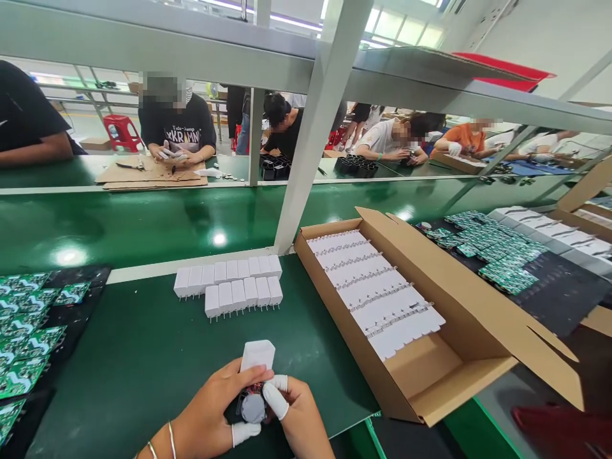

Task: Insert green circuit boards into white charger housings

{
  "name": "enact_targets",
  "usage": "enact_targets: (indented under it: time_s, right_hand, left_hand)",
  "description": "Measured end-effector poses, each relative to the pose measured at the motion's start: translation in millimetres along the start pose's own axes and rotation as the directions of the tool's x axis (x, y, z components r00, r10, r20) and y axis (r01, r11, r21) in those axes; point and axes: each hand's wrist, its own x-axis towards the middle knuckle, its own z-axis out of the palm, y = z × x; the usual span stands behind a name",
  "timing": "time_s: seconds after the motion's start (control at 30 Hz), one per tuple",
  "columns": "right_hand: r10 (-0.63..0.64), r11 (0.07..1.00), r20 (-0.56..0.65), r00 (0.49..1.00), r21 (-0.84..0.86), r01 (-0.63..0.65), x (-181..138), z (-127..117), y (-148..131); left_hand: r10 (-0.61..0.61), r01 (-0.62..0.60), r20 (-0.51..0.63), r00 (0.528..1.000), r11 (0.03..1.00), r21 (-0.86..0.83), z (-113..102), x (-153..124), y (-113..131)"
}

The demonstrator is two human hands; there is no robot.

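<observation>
My left hand (210, 405), with a white finger cot on one finger, is closed around a white plastic casing (258, 354) and a small electronic assembly (253, 408) just below it. The assembly has a round grey face and some reddish wire or coil. My right hand (296, 408), with white cots on thumb and finger, pinches the assembly's right side. Whether casing and assembly are joined is hidden by my fingers. Beyond my hands, two rows of white casings (243, 295) stand on the green bench, thin metal pins showing at their lower edges.
At right lies an open cardboard box (430, 389) holding rows of white casings. Green circuit boards (29, 344) lie on black mats at left, and more boards (497, 248) at far right. A metal post (318, 121) rises behind the bench. Several people work across from me.
</observation>
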Motion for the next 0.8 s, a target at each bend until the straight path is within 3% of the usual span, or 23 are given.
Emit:
enact_targets:
  time_s: [0.07,0.13,0.27,0.37,0.47,0.6,0.7,0.8]
  right_hand:
    - [0.008,1.000,0.002,1.000,-0.021,-0.008,0.0,-3.3,-0.4]
    - [-0.002,1.000,-0.049,0.999,0.023,0.003,-1.9,-7.2,-2.5]
    - [-0.010,0.953,-0.213,0.977,0.293,0.074,-6.5,-17.9,-14.5]
    - [0.027,0.911,-0.256,0.966,0.404,0.082,-7.7,-25.9,-25.0]
    - [0.063,0.896,-0.229,0.971,0.441,0.046,-8.9,-29.4,-28.7]
    - [0.057,0.888,-0.132,0.990,0.460,0.010,-12.4,-27.6,-25.2]
    - [0.041,0.860,-0.166,0.985,0.509,0.050,-14.6,-26.0,-25.5]
    - [0.055,0.875,-0.189,0.980,0.481,0.044,-16.7,-25.6,-31.0]
  left_hand:
    - [0.001,0.000,0.029,1.000,0.999,-0.050,0.1,-3.1,-4.1]
    - [-0.044,0.041,-0.036,0.998,0.996,-0.078,-2.2,-5.6,-7.8]
    - [-0.154,0.150,-0.235,0.960,0.988,-0.036,-11.7,-7.2,-10.6]
    - [-0.146,0.143,-0.292,0.945,0.989,-0.031,-14.4,-9.4,-9.2]
    - [-0.188,0.143,-0.277,0.942,0.974,-0.174,-11.1,-13.2,-7.6]
    - [-0.425,0.345,-0.126,0.897,0.848,-0.402,-10.9,-12.0,-5.6]
    - [-0.441,0.362,-0.024,0.897,0.766,-0.530,-15.5,-6.8,-3.0]
    - [-0.468,0.351,0.034,0.883,0.611,-0.709,-16.5,-5.3,0.4]
